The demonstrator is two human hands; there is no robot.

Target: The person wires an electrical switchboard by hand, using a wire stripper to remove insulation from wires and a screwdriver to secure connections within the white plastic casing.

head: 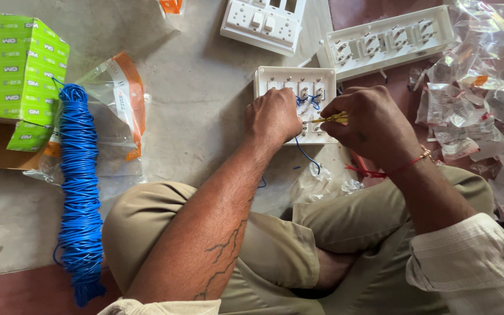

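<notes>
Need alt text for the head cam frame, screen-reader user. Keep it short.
A person seated cross-legged on the floor works on the back of a white switch plate: the left hand steadies it while the right hand holds a yellow-handled tool to its blue wiring. A blue wire coil and green box lie left, empty plastic packets right.
</notes>
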